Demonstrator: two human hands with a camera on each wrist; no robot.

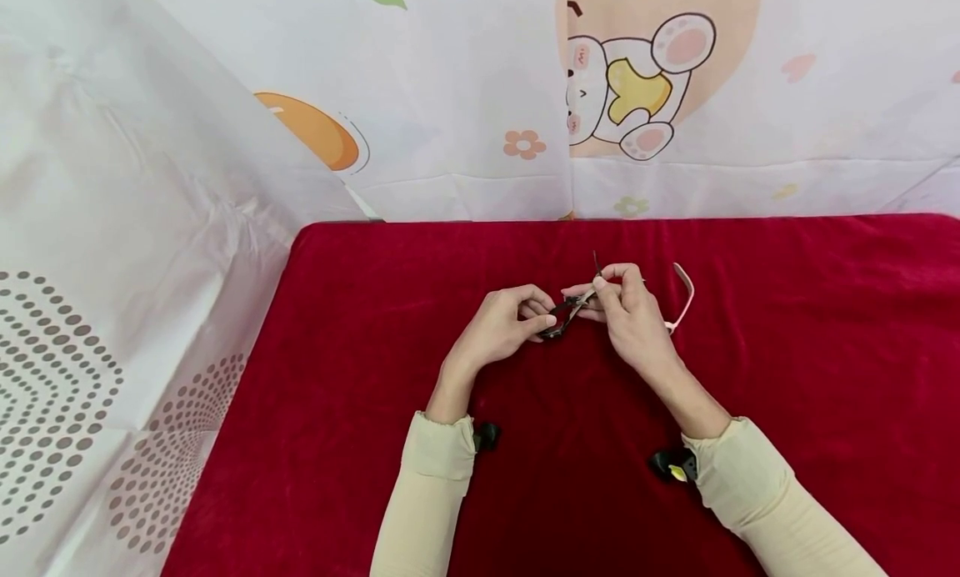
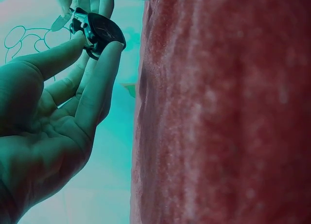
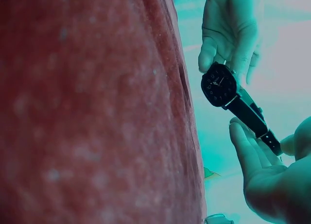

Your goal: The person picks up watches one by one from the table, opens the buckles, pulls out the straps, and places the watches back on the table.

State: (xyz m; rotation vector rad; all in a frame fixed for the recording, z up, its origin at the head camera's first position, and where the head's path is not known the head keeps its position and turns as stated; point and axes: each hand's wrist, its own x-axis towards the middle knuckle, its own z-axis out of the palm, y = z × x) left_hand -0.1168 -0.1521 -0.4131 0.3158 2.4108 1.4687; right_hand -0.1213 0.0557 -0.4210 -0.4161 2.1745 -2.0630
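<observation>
A black wristwatch [image 3: 219,84] with a dark dial and a buckled strap [image 3: 250,118] is held up between both hands. My left hand [image 1: 491,331] pinches the watch case between thumb and fingers, as the left wrist view also shows at the watch [image 2: 104,33]. On the other side, my right hand [image 1: 637,323] pinches the strap near its end, thumb against the fingers. One thin dark strap tip sticks up past the right fingers in the head view. The fingers partly cover the case and strap there.
A pale, curved band [image 1: 686,298] lies on the red cloth-covered table [image 1: 360,393] just right of the right hand, partly hidden by it. Behind the table's back edge hangs a white printed curtain [image 1: 465,85]; another sheet [image 1: 112,227] hangs along the left.
</observation>
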